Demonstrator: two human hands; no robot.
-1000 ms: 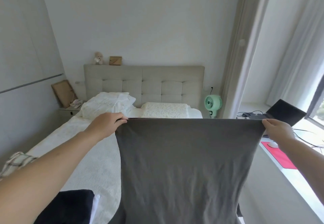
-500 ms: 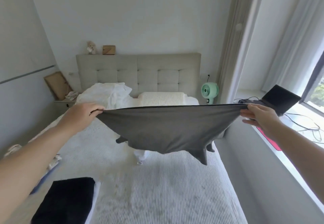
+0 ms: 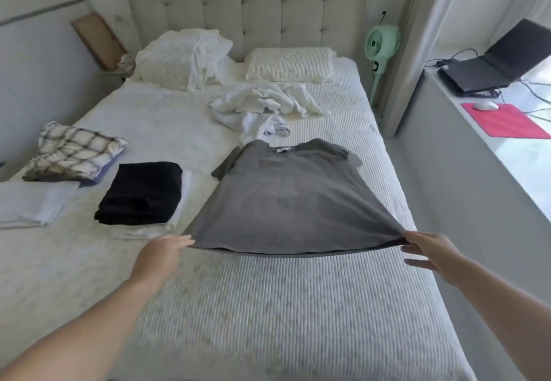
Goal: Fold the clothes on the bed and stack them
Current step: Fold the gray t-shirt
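So right now I've got the grey t-shirt spread out on the bed, collar end pointing toward the headboard and lying flat, while the hem end is lifted a little off the striped cover. My left hand is pinching the left hem corner and my right hand has the right hem corner, so the hem is pulled taut between them; a couple of right fingers look loose below the cloth. Just left of the shirt there's a folded black garment sitting on top of something white and folded, and further left a folded checked piece on its own small pile, plus a flat white folded thing near the edge. Up past the collar there's a crumpled white heap that isn't folded, and two pillows against the headboard. Off the bed on the right I can see a green fan and a laptop on the worktop by the window.
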